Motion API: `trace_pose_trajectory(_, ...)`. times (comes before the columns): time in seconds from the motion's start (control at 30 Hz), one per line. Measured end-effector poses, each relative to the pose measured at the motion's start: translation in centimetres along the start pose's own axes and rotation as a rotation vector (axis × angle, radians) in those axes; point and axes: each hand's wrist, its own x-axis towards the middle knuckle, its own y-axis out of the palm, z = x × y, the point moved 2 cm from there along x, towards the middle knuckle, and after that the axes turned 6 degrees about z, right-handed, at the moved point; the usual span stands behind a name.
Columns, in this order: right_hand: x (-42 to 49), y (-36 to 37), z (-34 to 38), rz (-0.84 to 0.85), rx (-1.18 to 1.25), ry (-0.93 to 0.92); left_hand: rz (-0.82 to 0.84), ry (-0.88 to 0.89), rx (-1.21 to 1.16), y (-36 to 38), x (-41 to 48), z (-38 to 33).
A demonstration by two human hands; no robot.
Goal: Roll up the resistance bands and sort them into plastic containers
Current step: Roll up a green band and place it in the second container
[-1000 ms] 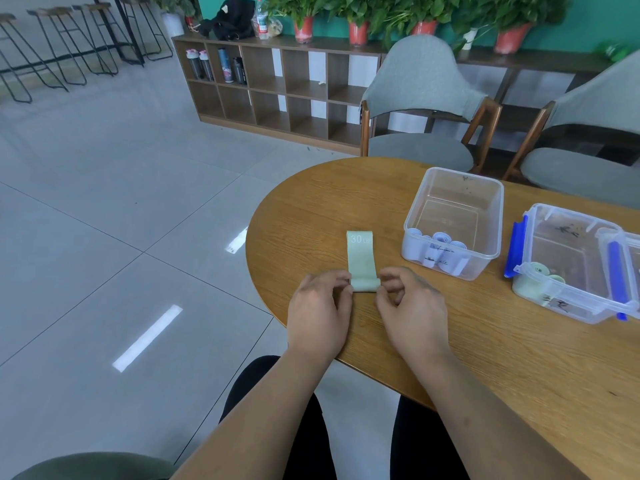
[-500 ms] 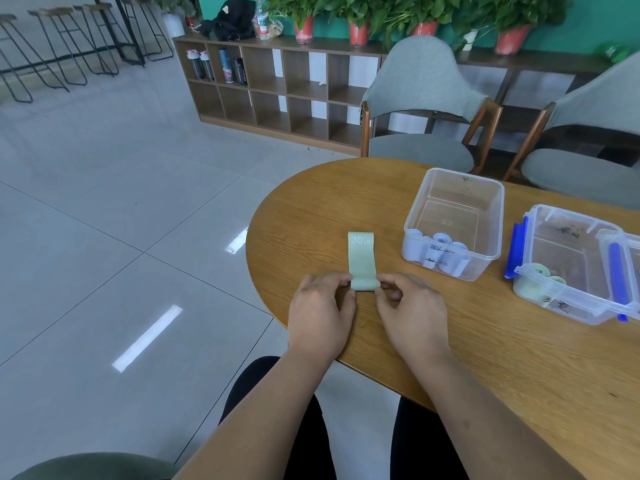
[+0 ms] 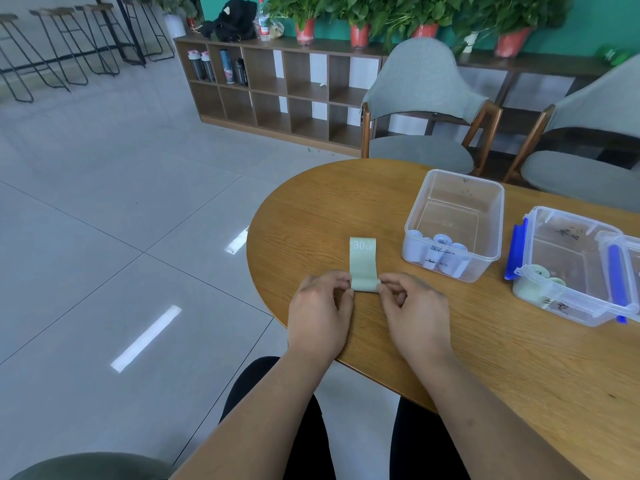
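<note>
Green band (image 3: 362, 263) rolled slightly further, left hand (image 3: 318, 315), right hand (image 3: 417, 313), fingers pinching its roll

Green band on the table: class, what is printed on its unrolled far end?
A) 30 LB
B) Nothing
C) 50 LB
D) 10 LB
A: the unrolled far end of the green band reads 30 LB in pale print, while the left hand and right hand pinch its rolled near end.

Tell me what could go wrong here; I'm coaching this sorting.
The green band is only partly rolled, pinched by the left hand and right hand; a slack pinch may let it unroll. The nearer container holds pale rolls, the blue-clipped container green rolls, so missorting is possible.
</note>
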Motion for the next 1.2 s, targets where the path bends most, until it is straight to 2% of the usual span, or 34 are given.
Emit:
trace_pose_trajectory(0.43, 0.16, 0.57, -0.19, 0.027, -0.091, -0.037, -0.006, 0.027, 0.02, 0.31, 0.05, 0.2)
trace_pose_trajectory(0.93, 0.1, 0.26, -0.16, -0.005, -0.017, -0.002, -0.004, 0.001, -0.025, 0.09, -0.02, 0.13)
trace_pose_trajectory(1.2, 0.16, 0.64, -0.25, -0.003, -0.109, -0.035, 0.01, 0.025, 0.009, 0.12, -0.06, 0.12)
